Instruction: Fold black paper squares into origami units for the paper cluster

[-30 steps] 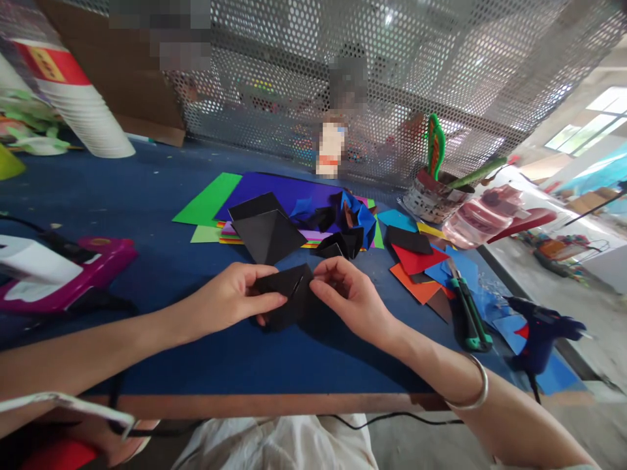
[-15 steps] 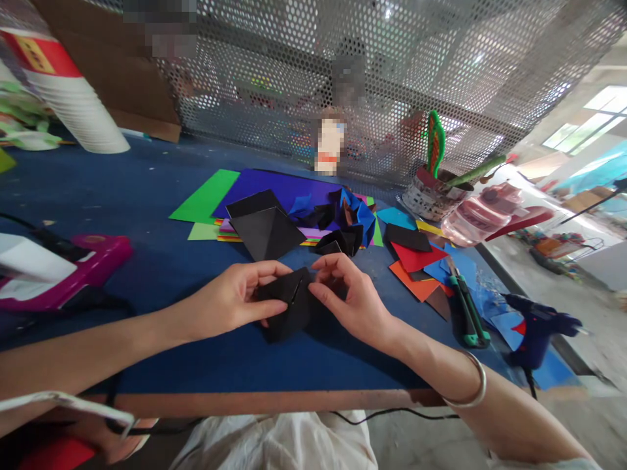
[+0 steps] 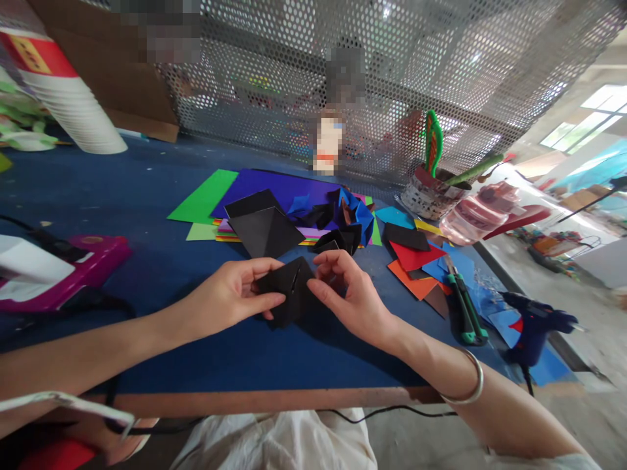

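Observation:
A piece of folded black paper [image 3: 290,297] with a narrow slit between its flaps is held up just over the blue table. My left hand [image 3: 247,287] pinches its left side, thumb in front and fingers behind. At the right edge, the curled thumb and fingertips of my right hand [image 3: 343,287] close on the same paper; part of those fingertips is hidden. Just beyond my hands lies a larger black paper piece [image 3: 264,232], partly on a stack of coloured sheets [image 3: 210,202]. Blue and black folded paper shapes [image 3: 360,219] rest beside it.
To the right lie loose coloured paper pieces [image 3: 409,277], a green-black utility knife [image 3: 465,310] and a dark blue glue gun [image 3: 536,326]. A pen pot [image 3: 426,192] and a clear bottle [image 3: 477,215] stand behind. Stacked paper cups [image 3: 88,111] and a magenta object [image 3: 98,261] occupy the left.
The folded black paper has risen slightly away from me and turned a little in my left hand. My right hand stays at its right edge. The whole view shifts slightly.

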{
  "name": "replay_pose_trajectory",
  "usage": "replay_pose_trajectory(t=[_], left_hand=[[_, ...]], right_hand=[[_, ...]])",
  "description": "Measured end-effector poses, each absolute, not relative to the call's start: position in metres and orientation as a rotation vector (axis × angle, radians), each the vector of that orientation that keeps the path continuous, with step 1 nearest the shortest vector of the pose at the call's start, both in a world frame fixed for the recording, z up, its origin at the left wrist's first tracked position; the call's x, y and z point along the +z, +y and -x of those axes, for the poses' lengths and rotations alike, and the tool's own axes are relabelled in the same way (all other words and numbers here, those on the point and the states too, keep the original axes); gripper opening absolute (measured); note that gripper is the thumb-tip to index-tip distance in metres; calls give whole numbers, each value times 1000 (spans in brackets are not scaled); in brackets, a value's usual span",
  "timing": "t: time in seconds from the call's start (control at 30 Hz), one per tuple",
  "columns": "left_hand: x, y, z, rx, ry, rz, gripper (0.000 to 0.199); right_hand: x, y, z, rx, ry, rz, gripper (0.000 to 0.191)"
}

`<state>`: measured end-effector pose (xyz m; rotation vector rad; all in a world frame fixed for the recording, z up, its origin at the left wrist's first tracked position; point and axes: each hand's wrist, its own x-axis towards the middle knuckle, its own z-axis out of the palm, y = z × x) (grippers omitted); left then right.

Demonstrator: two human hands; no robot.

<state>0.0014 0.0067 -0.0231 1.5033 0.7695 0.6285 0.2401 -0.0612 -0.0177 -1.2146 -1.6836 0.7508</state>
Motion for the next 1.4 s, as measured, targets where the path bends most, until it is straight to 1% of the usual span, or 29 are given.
replay_pose_trajectory(t=[0.1,0.17,0.27,0.43,0.6,0.73,0.8,0.87,1.03,1.1,1.17,1.27,1.4], left_hand=[[-21,8,-4,659,814,-1483,46],[-20,8,-4,656,800,-1470,51],[-17,7,-4,635,777,-1474,51],[-8,5,-3,614,807,-1508,45],[-24,10,-1,647,812,-1555,48],[-31,10,0,652,842,-1589,63],[-28,7,0,664,855,-1599,65],[-21,3,-1,673,878,-1621,62],[-7,0,-2,707,933,-1766,50],[-4,1,-1,726,956,-1804,51],[-1,2,-2,742,949,-1757,53],[3,2,-3,723,909,-1584,50],[7,2,-6,693,912,-1433,48]], right_hand=[[-21,-62,-241,660,-1780,1201,49],[-23,-62,-242,613,-1863,1193,53],[-26,-62,-244,564,-1953,1169,48],[-23,-61,-246,355,-2047,1062,35],[-15,-62,-245,513,-1906,1186,35],[-17,-61,-244,673,-1793,1263,34],[-19,-60,-244,759,-1743,1293,36],[-19,-60,-244,802,-1718,1311,38],[-16,-61,-245,756,-1739,1318,35],[-15,-61,-245,741,-1748,1328,35],[-16,-61,-246,738,-1749,1333,35],[-16,-59,-246,779,-1714,1323,34],[-13,-57,-243,957,-1561,1294,31]])
